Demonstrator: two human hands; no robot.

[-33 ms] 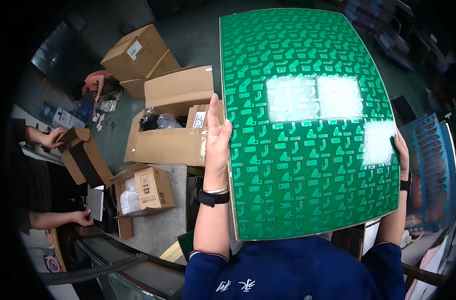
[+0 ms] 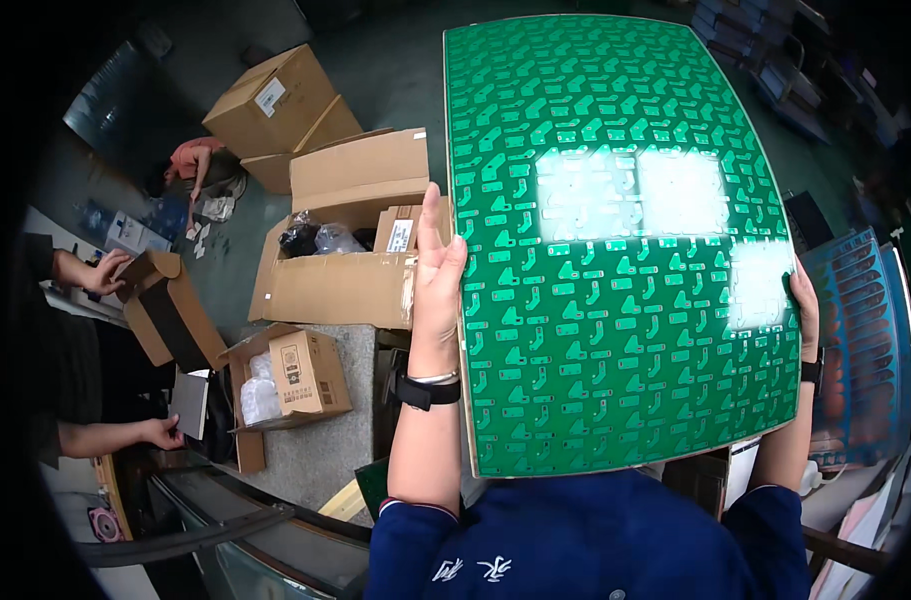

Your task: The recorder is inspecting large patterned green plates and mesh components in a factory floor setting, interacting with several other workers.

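A large green circuit-board panel (image 2: 615, 370), patterned with rows of small light-green shapes, is held up in front of my chest. Along its left edge my left hand (image 2: 438, 270) grips it, thumb by the edge and the other fingers pointing upward; part of them is behind the panel. My right hand (image 2: 805, 305) closes on the right edge, its fingers mostly hidden. Bright reflections cover the panel's middle and right side. A dark band is on each of my wrists.
To the left, a co-worker's hands (image 2: 162, 432) are near an opened brown carton (image 2: 175, 310) and a grey flat piece (image 2: 190, 403). Open cardboard boxes (image 2: 340, 290) stand beyond. Another person (image 2: 205, 170) crouches on the floor. Blue-patterned sheets (image 2: 855, 340) lean at right.
The panel and both my hands stay in nearly the same place. At far left, the co-worker's upper hand has opened a little beside the carton flap.
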